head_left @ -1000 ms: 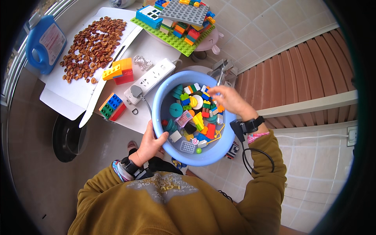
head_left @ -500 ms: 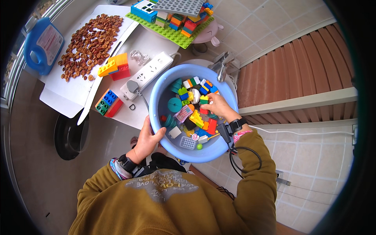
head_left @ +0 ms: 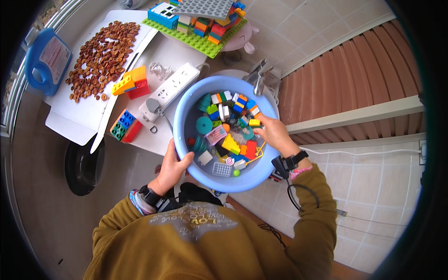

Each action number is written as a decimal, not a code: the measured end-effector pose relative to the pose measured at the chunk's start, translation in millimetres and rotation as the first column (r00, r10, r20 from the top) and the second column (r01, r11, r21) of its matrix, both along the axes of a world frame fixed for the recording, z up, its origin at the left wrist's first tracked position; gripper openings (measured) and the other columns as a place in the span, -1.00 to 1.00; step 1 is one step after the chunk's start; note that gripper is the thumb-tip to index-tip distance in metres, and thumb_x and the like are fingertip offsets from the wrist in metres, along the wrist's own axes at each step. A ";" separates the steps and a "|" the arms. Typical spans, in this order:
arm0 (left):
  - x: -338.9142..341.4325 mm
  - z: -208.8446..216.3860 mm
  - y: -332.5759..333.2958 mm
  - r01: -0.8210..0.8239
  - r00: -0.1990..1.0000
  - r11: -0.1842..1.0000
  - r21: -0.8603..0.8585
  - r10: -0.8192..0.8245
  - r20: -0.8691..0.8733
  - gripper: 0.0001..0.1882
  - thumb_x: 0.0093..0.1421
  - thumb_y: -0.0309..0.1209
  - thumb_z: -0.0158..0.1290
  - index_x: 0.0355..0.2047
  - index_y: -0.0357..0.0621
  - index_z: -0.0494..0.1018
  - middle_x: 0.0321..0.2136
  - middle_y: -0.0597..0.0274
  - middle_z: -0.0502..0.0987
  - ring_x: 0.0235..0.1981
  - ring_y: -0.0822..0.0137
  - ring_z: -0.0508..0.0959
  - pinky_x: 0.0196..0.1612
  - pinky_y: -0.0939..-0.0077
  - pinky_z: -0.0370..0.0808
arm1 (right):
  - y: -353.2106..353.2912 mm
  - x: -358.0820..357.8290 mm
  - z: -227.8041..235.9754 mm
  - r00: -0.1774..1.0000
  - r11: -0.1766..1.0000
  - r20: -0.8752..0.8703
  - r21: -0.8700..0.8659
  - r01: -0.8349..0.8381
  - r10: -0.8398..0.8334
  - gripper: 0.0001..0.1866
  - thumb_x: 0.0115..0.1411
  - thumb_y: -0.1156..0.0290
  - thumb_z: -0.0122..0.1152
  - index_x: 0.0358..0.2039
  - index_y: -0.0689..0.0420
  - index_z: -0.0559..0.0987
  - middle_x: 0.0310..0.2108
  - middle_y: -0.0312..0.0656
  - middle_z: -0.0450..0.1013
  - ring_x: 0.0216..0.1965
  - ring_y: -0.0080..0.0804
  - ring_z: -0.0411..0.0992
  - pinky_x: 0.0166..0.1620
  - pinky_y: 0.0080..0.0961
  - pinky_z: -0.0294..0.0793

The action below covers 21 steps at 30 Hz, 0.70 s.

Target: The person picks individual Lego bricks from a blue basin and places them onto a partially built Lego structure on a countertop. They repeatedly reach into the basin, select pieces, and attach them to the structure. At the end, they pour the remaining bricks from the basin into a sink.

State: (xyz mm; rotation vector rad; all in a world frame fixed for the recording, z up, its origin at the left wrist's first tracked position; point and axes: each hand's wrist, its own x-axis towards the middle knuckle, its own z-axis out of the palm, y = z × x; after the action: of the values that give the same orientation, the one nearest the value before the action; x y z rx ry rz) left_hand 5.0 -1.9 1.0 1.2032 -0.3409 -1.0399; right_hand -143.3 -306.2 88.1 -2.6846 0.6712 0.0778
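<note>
A blue plastic tub [head_left: 184, 161] full of toy bricks and small toy parts stands in front of me. My left hand [head_left: 171, 170] grips its near left rim, thumb on top and fingers against the outer wall. Over the right side of the tub, my right hand [head_left: 275, 134] has a small yellow brick [head_left: 254, 122] between thumb and forefinger. Below it lie a red brick [head_left: 251, 149], a yellow sloped piece [head_left: 230, 144] and a teal round piece [head_left: 204, 125]. A small grey basket [head_left: 222, 169] and a green ball [head_left: 236, 173] lie at the near side.
A white power strip [head_left: 171, 90] with a plug lies left of the tub. Joined bricks [head_left: 126, 126] stand beside it. Farther left are dried slices on a white board [head_left: 70, 122] and a blue jug [head_left: 46, 60]. A brick building on a green baseplate [head_left: 186, 38] stands behind; a tap [head_left: 259, 81] overhangs the tub.
My right hand has moved right, back toward the tub's rim, and a yellow brick shows at its fingertips. The left hand keeps its grip on the rim. The view has shifted slightly.
</note>
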 end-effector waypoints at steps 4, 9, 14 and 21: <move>-3.7 0.3 0.3 -0.035 0.999 0.999 0.007 0.035 0.015 -0.35 0.30 -0.45 0.10 0.31 -0.19 0.05 -0.06 0.12 0.43 -0.41 0.44 0.54 -0.52 0.57 0.53 | -25.4 2.6 -11.4 0.902 0.688 0.109 0.686 0.236 -0.418 -0.72 0.28 0.30 0.32 -0.10 0.19 0.54 -0.28 -0.29 0.57 -0.45 -0.68 0.51 -0.55 -0.72 0.33; -3.7 0.7 3.2 -0.026 0.999 0.999 0.027 0.025 0.033 -0.36 0.31 -0.46 0.10 0.31 -0.19 0.05 -0.06 0.14 0.43 -0.39 0.44 0.54 -0.48 0.57 0.53 | -38.3 29.0 -34.0 0.887 0.492 -0.043 0.820 0.294 -0.459 -0.70 0.30 0.27 0.30 -0.04 0.14 0.53 -0.21 -0.31 0.56 -0.44 -0.70 0.50 -0.56 -0.78 0.25; -2.9 3.0 2.3 -0.029 0.999 1.000 0.008 0.028 0.029 -0.35 0.31 -0.45 0.10 0.30 -0.17 0.03 -0.09 0.15 0.44 -0.44 0.46 0.53 -0.54 0.56 0.51 | -46.2 53.9 -59.8 0.890 0.480 -0.124 0.805 0.349 -0.439 -0.69 0.32 0.23 0.29 -0.01 0.09 0.54 -0.20 -0.33 0.56 -0.44 -0.71 0.49 -0.57 -0.80 0.26; -3.2 -3.5 5.8 -0.002 1.000 0.999 0.038 0.001 0.006 -0.36 0.31 -0.43 0.13 0.29 -0.17 0.06 -0.05 0.16 0.43 -0.29 0.45 0.51 -0.33 0.53 0.56 | -48.1 72.0 -70.7 0.892 0.520 -0.098 0.782 0.343 -0.441 -0.58 0.25 0.27 0.36 0.04 0.13 0.46 -0.28 -0.32 0.54 -0.50 -0.73 0.43 -0.55 -0.76 0.26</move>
State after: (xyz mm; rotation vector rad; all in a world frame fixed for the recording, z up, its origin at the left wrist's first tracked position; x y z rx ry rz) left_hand 1.8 4.0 -2.5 1.2408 -0.3261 -1.0456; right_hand -71.3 -354.3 17.4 -1.6169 0.9280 0.0741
